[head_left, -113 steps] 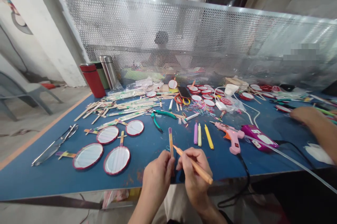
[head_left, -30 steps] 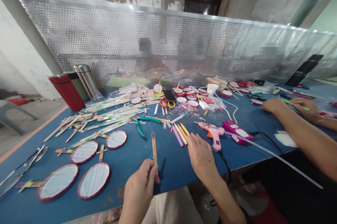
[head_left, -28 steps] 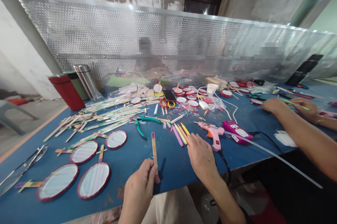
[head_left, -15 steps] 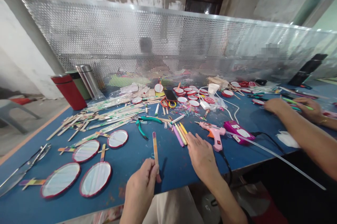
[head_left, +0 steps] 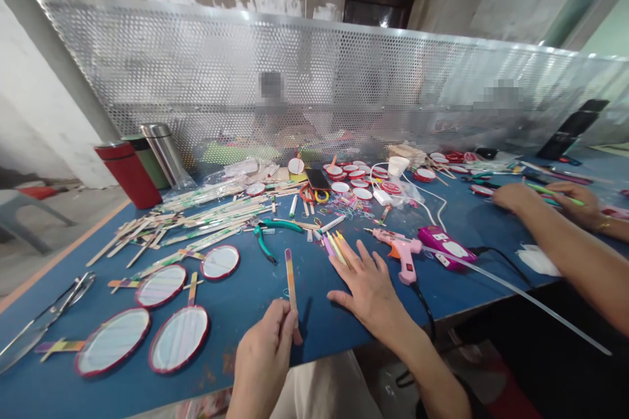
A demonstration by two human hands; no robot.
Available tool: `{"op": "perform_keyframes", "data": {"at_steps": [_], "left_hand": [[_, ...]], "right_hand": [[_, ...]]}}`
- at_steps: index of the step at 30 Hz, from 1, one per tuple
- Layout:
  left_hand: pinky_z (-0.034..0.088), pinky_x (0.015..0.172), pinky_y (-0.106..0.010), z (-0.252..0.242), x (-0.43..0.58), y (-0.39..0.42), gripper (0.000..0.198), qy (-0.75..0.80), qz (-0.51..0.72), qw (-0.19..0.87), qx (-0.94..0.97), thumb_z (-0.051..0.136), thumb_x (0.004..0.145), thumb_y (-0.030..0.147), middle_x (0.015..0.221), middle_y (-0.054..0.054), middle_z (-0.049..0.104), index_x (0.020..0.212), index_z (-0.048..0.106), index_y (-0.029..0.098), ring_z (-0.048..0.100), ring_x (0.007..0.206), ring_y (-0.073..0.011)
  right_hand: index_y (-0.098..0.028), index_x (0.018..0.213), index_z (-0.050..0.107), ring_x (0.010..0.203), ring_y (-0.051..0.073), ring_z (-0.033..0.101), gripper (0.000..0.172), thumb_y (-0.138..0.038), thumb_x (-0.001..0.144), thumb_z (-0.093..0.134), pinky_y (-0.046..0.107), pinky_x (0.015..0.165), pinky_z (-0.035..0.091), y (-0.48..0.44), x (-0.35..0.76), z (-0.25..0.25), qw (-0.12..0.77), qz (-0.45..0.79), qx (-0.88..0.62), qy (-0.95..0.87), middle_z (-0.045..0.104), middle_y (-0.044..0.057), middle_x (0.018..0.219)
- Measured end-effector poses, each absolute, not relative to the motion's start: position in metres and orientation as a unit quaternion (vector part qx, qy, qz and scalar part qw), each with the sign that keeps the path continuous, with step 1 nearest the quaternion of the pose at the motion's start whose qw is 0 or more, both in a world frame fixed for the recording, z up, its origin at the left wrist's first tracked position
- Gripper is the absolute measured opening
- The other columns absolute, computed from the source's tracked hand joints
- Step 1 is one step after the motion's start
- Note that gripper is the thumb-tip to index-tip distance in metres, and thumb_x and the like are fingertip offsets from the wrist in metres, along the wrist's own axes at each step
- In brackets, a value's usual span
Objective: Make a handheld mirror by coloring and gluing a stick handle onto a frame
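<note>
Left hand (head_left: 263, 355): fingers and thumb closed together on a striped wooden craft stick (head_left: 291, 288), gripping it near its lower end; stick held nearly upright, slightly tilted, above the blue worktable (head_left: 314, 317), its tip showing below the grip, close to the near table edge; right hand (head_left: 371, 294): open, fingers spread wide, palm down over the tabletop, holding nothing; its fingertips just beside a fan of coloured sticks (head_left: 335, 250).

Pink hot glue gun (head_left: 397, 252) lies right of those fingertips, its black cord (head_left: 426, 314) running over the near edge; magenta case (head_left: 446, 247) beyond it, white-patched, any lettering too small to read; green-handled pliers (head_left: 268, 235) lie ahead of the craft stick; four red-rimmed round discs on stick handles lie left of the hands, nearest (head_left: 178, 339) just left of the left hand; blue tabletop shows between that disc and the right hand; long scissors (head_left: 46, 324) at the left table edge.

Far edge: perforated metal screen (head_left: 147, 65) stands along it; red flask (head_left: 128, 173) and steel flask (head_left: 164, 153) at its left end; co-worker's hands at far right, one (head_left: 514, 197) resting, the other (head_left: 572, 204) near a green stick (head_left: 555, 196), well apart from the person's own.
</note>
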State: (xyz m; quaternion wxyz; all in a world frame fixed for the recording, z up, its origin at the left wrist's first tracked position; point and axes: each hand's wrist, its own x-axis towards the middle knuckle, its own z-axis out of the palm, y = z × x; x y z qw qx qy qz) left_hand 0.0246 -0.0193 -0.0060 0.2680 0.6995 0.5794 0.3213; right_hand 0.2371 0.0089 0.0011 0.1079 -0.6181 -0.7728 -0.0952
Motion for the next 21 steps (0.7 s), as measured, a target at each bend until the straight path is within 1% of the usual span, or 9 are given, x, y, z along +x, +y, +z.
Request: {"op": "perform_keyframes", "data": {"at_steps": [2,4,7,11,13,14,17,19,21], "left_hand": [[0.038,0.057,-0.020,-0.006,0.023,-0.018,0.030,0.574,0.308,0.275,0.707,0.035,0.093,0.038,0.060,0.006,0.062,0.071,0.051,0.025,0.059,0.054,-0.0117],[0.039,0.057,-0.020,-0.006,0.021,-0.016,0.030,0.568,0.292,0.285,0.714,0.035,0.093,0.039,0.060,0.006,0.063,0.072,0.051,0.025,0.060,0.055,-0.0118],[0.040,0.057,-0.020,-0.005,0.020,-0.014,0.029,0.568,0.288,0.288,0.715,0.035,0.092,0.039,0.060,0.005,0.063,0.073,0.051,0.025,0.061,0.055,-0.0119],[0.040,0.056,-0.021,-0.003,0.021,-0.016,0.030,0.574,0.289,0.290,0.709,0.034,0.092,0.039,0.060,0.005,0.063,0.072,0.051,0.024,0.060,0.054,-0.0122],[0.040,0.057,-0.021,-0.002,0.022,-0.016,0.030,0.576,0.286,0.293,0.708,0.033,0.091,0.040,0.061,0.004,0.063,0.071,0.050,0.024,0.060,0.055,-0.0125],[0.039,0.057,-0.021,-0.002,0.022,-0.017,0.031,0.577,0.286,0.292,0.707,0.033,0.091,0.039,0.061,0.004,0.063,0.071,0.050,0.024,0.061,0.056,-0.0127],[0.039,0.057,-0.022,-0.002,0.023,-0.017,0.030,0.576,0.288,0.287,0.709,0.033,0.091,0.039,0.061,0.003,0.064,0.070,0.050,0.024,0.061,0.056,-0.0131],[0.039,0.056,-0.022,-0.002,0.023,-0.017,0.030,0.575,0.293,0.279,0.711,0.033,0.092,0.038,0.061,0.003,0.064,0.070,0.049,0.024,0.061,0.055,-0.0130],[0.039,0.056,-0.021,-0.002,0.022,-0.017,0.030,0.574,0.294,0.272,0.714,0.033,0.092,0.037,0.061,0.004,0.064,0.070,0.049,0.024,0.061,0.055,-0.0129]], "right_hand": [[-0.024,0.137,0.051,0.139,0.040,0.028,0.062,-0.063,0.089,0.042,0.060,0.104,0.032,0.010,0.239,0.004,0.095,-0.076,-0.589,-0.799,0.033,0.007,0.153],[-0.020,0.138,0.050,0.139,0.039,0.028,0.066,-0.064,0.091,0.035,0.059,0.104,0.033,0.010,0.240,0.004,0.086,-0.073,-0.591,-0.799,0.033,0.009,0.153],[-0.014,0.138,0.050,0.136,0.041,0.032,0.066,-0.060,0.092,0.037,0.060,0.100,0.036,0.011,0.239,0.001,0.087,-0.092,-0.627,-0.768,0.033,0.014,0.152],[-0.014,0.132,0.056,0.136,0.042,0.032,0.061,-0.058,0.091,0.044,0.062,0.100,0.033,0.006,0.233,-0.002,0.139,-0.123,-0.618,-0.764,0.038,0.016,0.149],[-0.014,0.127,0.059,0.135,0.040,0.035,0.054,-0.053,0.091,0.047,0.058,0.101,0.035,0.000,0.228,-0.002,0.178,-0.121,-0.584,-0.783,0.045,0.017,0.146],[-0.013,0.123,0.061,0.131,0.037,0.040,0.049,-0.050,0.092,0.049,0.054,0.100,0.037,-0.003,0.224,-0.002,0.198,-0.113,-0.564,-0.793,0.050,0.017,0.141],[-0.014,0.110,0.065,0.112,0.029,0.056,0.031,-0.037,0.093,0.054,0.043,0.091,0.045,-0.011,0.214,-0.003,0.240,-0.075,-0.528,-0.811,0.064,0.014,0.120],[-0.015,0.104,0.065,0.103,0.026,0.059,0.022,-0.031,0.090,0.059,0.041,0.088,0.046,-0.014,0.211,-0.003,0.251,-0.056,-0.530,-0.808,0.067,0.011,0.110],[-0.016,0.104,0.064,0.103,0.025,0.059,0.019,-0.027,0.089,0.061,0.041,0.088,0.045,-0.015,0.210,-0.003,0.256,-0.046,-0.535,-0.804,0.067,0.010,0.110]]}}
